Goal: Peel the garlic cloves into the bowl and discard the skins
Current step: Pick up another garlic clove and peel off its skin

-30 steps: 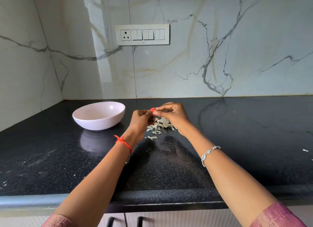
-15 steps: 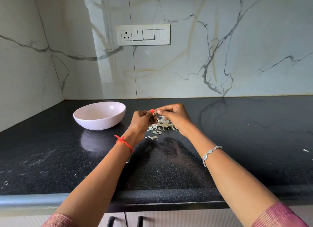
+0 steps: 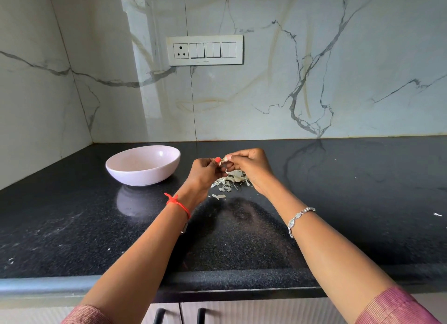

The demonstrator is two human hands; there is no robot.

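A small garlic clove (image 3: 223, 159) is pinched between the fingertips of both hands, just above the black counter. My left hand (image 3: 204, 172) holds it from the left, thumb up. My right hand (image 3: 249, 165) pinches it from the right with curled fingers. Below the hands lies a heap of pale garlic skins (image 3: 231, 181), partly hidden by my right hand. A pale pink bowl (image 3: 144, 165) stands to the left of my hands; its inside looks bare from this angle.
The black granite counter (image 3: 338, 203) meets a marble wall at the back and on the left. A switch panel (image 3: 205, 50) is on the back wall. A white scrap (image 3: 437, 214) lies far right. Cabinet handles (image 3: 180, 315) show below the front edge.
Both hands stay in the same spot over the skins, with the fingertips shifting slightly on the clove. The bowl has not moved.
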